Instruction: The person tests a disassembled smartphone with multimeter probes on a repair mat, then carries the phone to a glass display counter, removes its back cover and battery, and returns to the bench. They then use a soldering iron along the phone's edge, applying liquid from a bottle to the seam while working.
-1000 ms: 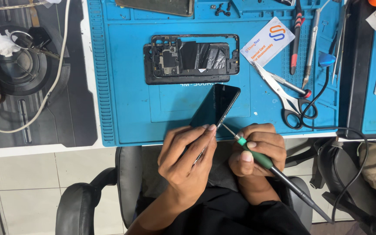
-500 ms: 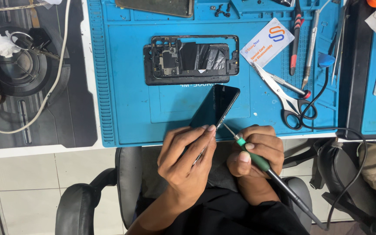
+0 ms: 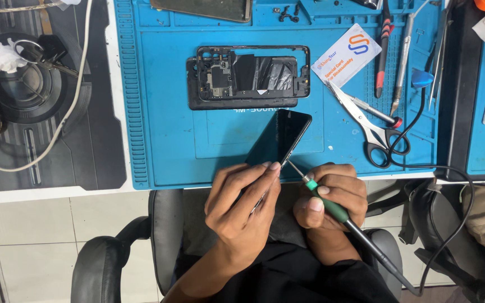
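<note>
- Head view looks straight down on a blue rubber work mat (image 3: pixel 169 140) with raised ribs along its left edge.
- Left hand (image 3: pixel 242 207), in the lower middle of the frame, is clamped around a dark glossy phone (image 3: pixel 280 137); its fingers lie along the near end, and the phone is tilted up over the near edge of the mat.
- Right hand (image 3: pixel 332 196), just to the right, is closed on a soldering iron (image 3: pixel 332 209) with a green collar and a black handle; a black cord runs from it to the lower right.
- Thin metal tip of the iron touches the right side edge of the phone, near the left fingertips.
- Above the phone, in the upper middle, an opened phone frame (image 3: pixel 248 76) lies flat, black, with a shiny foil patch and small parts inside.
- To the right lie steel scissors (image 3: pixel 366 120) with black handles, a white card (image 3: pixel 346 53) and 1 red-handled tool (image 3: pixel 384 50), all on the mat.
- Upper left of the frame shows a round black stand (image 3: pixel 29 92) with a white cable (image 3: pixel 68 112) around it.
- Bottom shows a black chair (image 3: pixel 102 264) over pale floor tiles.
</note>
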